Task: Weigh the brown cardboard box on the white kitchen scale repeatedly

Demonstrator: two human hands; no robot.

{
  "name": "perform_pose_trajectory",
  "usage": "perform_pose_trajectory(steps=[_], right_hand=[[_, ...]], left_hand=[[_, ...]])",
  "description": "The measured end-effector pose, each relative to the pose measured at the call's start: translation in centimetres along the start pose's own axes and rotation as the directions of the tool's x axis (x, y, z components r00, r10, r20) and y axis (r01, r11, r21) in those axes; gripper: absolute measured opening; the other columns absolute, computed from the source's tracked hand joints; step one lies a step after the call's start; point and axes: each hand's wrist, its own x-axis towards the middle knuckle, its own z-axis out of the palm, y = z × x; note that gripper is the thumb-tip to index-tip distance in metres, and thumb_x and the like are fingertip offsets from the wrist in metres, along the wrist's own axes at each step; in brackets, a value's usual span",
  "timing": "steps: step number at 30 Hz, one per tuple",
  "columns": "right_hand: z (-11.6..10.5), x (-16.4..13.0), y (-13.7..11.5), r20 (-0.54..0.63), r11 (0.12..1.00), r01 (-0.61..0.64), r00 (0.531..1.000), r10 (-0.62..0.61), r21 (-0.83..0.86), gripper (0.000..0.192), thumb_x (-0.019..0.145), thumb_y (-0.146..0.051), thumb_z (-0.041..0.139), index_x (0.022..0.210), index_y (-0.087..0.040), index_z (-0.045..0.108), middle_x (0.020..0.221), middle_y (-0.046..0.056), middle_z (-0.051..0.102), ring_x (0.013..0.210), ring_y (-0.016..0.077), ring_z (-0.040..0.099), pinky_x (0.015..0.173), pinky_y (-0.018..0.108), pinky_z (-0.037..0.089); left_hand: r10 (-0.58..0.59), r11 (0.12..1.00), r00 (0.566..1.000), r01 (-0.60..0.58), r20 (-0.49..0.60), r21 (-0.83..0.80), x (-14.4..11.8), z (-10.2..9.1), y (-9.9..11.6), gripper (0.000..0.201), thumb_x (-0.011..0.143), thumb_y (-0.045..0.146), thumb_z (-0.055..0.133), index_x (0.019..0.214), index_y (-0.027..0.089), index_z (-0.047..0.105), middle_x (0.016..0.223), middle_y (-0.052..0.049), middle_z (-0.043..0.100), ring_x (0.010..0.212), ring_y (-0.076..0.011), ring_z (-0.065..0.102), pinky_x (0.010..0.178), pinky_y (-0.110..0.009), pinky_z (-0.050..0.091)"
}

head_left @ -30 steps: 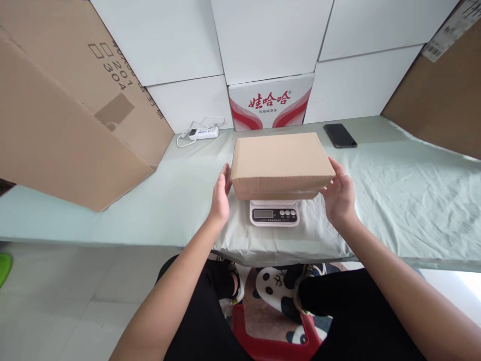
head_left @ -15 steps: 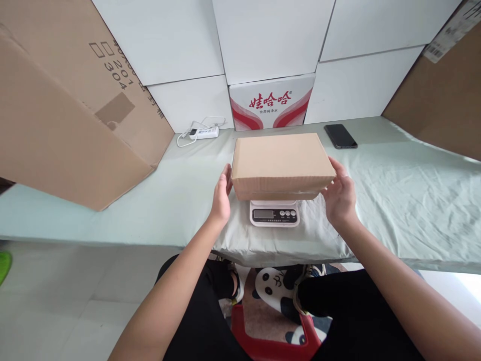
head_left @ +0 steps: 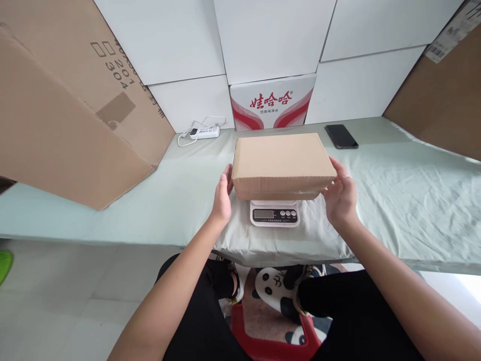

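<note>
Your left hand and right hand press flat against opposite ends of the cardboard box resting on the scale; it overhangs the scale, so uneven release could tip it.

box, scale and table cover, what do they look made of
Box: plain brown cardboard, matte, with a folded seam along its front edge. Scale: looks like white plastic, smooth and slightly glossy, with a dark display strip and round buttons. Table cover: pale green cloth, judging by its soft wrinkles and draped front edge.
</note>
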Motion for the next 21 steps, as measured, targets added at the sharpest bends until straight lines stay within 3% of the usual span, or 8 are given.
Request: perform_pose_trajectory(steps=[21], right_hand=[[0.36,0.07,-0.42,-0.012,1.0,-0.008,1.0,0.008,-0.004,0.056,0.092,-0.078,0.06,0.134,-0.043,0.073,0.149,0.004,0.076,0.139,0.0377,0.073,0.093,0.051,0.068]], left_hand=[[0.015,1.0,1.0,-0.015,0.002,-0.001,-0.05,0.14,0.18,0.074,0.109,0.08,0.041,0.158,0.032,0.068,0.184,-0.003,0.052,0.177,-0.0323,0.041,0.147,-0.05,0.035]])
